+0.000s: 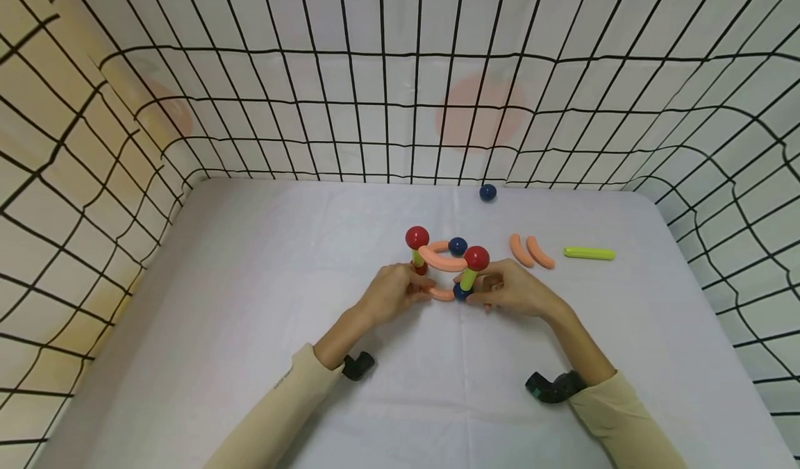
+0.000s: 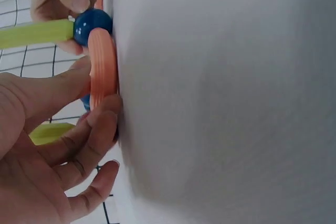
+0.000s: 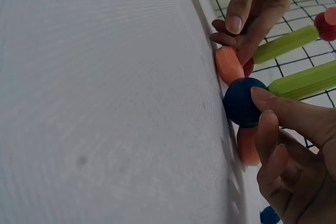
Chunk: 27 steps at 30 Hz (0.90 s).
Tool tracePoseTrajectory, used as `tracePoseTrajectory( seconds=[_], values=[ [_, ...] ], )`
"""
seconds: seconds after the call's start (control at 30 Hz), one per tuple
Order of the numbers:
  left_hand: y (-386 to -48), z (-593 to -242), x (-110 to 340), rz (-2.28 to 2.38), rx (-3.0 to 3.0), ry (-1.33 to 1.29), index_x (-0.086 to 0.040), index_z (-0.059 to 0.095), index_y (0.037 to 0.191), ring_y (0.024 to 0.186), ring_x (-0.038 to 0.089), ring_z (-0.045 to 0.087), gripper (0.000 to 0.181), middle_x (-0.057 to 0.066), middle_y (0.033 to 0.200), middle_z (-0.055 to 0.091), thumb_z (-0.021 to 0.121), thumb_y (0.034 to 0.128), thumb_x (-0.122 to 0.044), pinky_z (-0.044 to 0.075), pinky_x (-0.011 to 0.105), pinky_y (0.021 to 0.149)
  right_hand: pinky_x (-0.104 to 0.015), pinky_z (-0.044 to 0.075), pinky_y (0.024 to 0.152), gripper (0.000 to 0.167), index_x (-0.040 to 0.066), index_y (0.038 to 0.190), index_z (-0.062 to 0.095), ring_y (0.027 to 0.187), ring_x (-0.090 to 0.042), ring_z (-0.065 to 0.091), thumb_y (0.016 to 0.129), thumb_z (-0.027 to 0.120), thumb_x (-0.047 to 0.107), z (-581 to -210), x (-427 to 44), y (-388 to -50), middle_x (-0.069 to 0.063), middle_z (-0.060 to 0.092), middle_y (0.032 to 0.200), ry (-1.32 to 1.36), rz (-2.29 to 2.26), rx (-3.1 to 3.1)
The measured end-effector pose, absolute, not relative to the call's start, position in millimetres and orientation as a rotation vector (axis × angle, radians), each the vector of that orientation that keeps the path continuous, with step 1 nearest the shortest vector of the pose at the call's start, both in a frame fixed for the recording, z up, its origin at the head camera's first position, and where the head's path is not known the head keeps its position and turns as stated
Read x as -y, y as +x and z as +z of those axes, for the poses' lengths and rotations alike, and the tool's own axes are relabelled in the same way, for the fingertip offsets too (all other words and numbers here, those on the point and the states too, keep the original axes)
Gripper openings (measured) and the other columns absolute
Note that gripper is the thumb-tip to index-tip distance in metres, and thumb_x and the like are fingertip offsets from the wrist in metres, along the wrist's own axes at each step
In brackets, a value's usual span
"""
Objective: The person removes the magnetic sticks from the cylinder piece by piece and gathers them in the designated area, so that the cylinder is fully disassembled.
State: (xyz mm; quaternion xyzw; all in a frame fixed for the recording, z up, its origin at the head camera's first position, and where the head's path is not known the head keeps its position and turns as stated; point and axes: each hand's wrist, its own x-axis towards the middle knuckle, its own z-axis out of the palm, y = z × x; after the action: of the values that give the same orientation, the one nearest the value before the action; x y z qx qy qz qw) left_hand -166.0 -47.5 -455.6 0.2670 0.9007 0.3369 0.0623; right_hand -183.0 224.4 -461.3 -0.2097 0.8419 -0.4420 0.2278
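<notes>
Both hands are on a toy frame of balls and rods standing on the table. At its front low edge, my left hand (image 1: 390, 294) pinches an orange curved rod (image 2: 103, 66) between thumb and fingers. The rod's other end meets a blue ball (image 3: 242, 100), which my right hand (image 3: 299, 150) holds between thumb and fingertips. From that ball a green rod (image 1: 468, 280) rises to a red ball (image 1: 477, 258). An upper orange curved rod (image 1: 442, 260) links it to another red ball (image 1: 417, 237). Behind stands another blue ball (image 1: 458, 247). My left fingers partly hide the lower left joint.
Two loose orange curved rods (image 1: 521, 251) lie right of the frame, with a loose green rod (image 1: 589, 253) farther right. A loose blue ball (image 1: 488, 192) rests near the table's back edge. Black netting (image 1: 381, 101) surrounds the back and sides of the white table (image 1: 250, 247).
</notes>
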Motion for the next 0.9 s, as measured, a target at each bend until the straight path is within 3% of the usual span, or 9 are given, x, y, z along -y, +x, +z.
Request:
tracePoseTrajectory(
  seconds=[0.2, 0.3, 0.37, 0.43, 0.53, 0.63, 0.7, 0.77, 0.9],
  values=[
    [-154, -438, 54, 1.088, -2.712, 0.857, -0.006, 0.081, 0.111, 0.088, 0.022, 0.065, 0.021, 0.01, 0.102, 0.078, 0.08, 0.0907, -0.01, 0.053, 0.026, 0.073, -0.026, 0.052, 0.062, 0.038, 0.012, 0.125, 0.071, 0.072, -0.016, 0.063, 0.089, 0.082, 0.015, -451, -232, -182, -0.007, 0.07, 0.086, -0.627, -1.238, -2.389],
    [-144, -419, 62, 1.261, -2.71, 0.912, -0.006, 0.082, 0.108, 0.082, 0.018, 0.063, 0.02, 0.007, 0.095, 0.077, 0.082, 0.0881, -0.011, 0.055, 0.029, 0.07, -0.026, 0.055, 0.072, 0.047, 0.013, 0.135, 0.066, 0.083, -0.011, 0.063, 0.091, 0.079, 0.014, -441, -237, -179, -0.006, 0.071, 0.1, -0.695, -1.289, -2.486],
    [-140, -409, 67, 1.401, -2.762, 0.995, -0.006, 0.083, 0.103, 0.083, 0.018, 0.062, 0.019, 0.006, 0.093, 0.075, 0.086, 0.0846, -0.011, 0.055, 0.032, 0.071, -0.026, 0.053, 0.086, 0.052, 0.015, 0.142, 0.061, 0.094, -0.01, 0.063, 0.092, 0.077, 0.011, -433, -238, -177, -0.008, 0.071, 0.115, -0.765, -1.347, -2.545],
    [-139, -403, 69, 1.499, -2.868, 1.093, -0.007, 0.083, 0.104, 0.092, 0.02, 0.061, 0.024, 0.008, 0.1, 0.073, 0.089, 0.0816, -0.012, 0.055, 0.035, 0.078, -0.029, 0.049, 0.099, 0.059, 0.016, 0.149, 0.056, 0.107, -0.009, 0.062, 0.093, 0.074, 0.005, -426, -236, -174, -0.008, 0.068, 0.132, -0.838, -1.428, -2.566],
    [-144, -402, 67, 1.559, -3.002, 1.19, -0.008, 0.081, 0.113, 0.119, 0.028, 0.056, 0.035, 0.014, 0.124, 0.066, 0.09, 0.0802, -0.012, 0.052, 0.042, 0.097, -0.039, 0.041, 0.111, 0.065, 0.015, 0.153, 0.05, 0.118, -0.008, 0.061, 0.093, 0.07, -0.002, -420, -230, -170, -0.01, 0.063, 0.144, -0.919, -1.528, -2.549],
    [-151, -406, 61, 1.552, -3.017, 1.252, -0.009, 0.077, 0.122, 0.141, 0.035, 0.044, 0.041, 0.018, 0.145, 0.057, 0.088, 0.0824, -0.013, 0.043, 0.046, 0.116, -0.039, 0.043, 0.114, 0.067, 0.016, 0.154, 0.048, 0.122, -0.007, 0.061, 0.093, 0.07, -0.003, -419, -223, -166, -0.011, 0.063, 0.142, -0.94, -1.581, -2.52],
    [-155, -409, 56, 1.547, -2.988, 1.303, -0.008, 0.078, 0.122, 0.145, 0.037, 0.042, 0.039, 0.02, 0.148, 0.055, 0.086, 0.0839, -0.011, 0.041, 0.048, 0.121, -0.03, 0.043, 0.113, 0.065, 0.015, 0.152, 0.05, 0.123, -0.006, 0.061, 0.093, 0.07, -0.002, -419, -218, -164, -0.013, 0.064, 0.14, -0.94, -1.602, -2.512],
    [-157, -411, 52, 1.539, -2.952, 1.353, -0.008, 0.079, 0.119, 0.147, 0.039, 0.042, 0.034, 0.02, 0.148, 0.056, 0.083, 0.0859, -0.01, 0.043, 0.047, 0.12, -0.021, 0.048, 0.107, 0.06, 0.015, 0.149, 0.055, 0.123, -0.006, 0.061, 0.093, 0.072, -0.002, -420, -215, -163, -0.012, 0.065, 0.139, -0.925, -1.635, -2.506],
    [-161, -412, 48, 1.509, -2.921, 1.383, -0.009, 0.081, 0.115, 0.145, 0.037, 0.046, 0.026, 0.018, 0.142, 0.062, 0.078, 0.09, -0.007, 0.051, 0.043, 0.112, -0.016, 0.047, 0.103, 0.05, 0.01, 0.139, 0.064, 0.119, -0.004, 0.064, 0.092, 0.073, -0.004, -422, -211, -162, -0.005, 0.069, 0.134, -0.902, -1.7, -2.504]
  ],
)
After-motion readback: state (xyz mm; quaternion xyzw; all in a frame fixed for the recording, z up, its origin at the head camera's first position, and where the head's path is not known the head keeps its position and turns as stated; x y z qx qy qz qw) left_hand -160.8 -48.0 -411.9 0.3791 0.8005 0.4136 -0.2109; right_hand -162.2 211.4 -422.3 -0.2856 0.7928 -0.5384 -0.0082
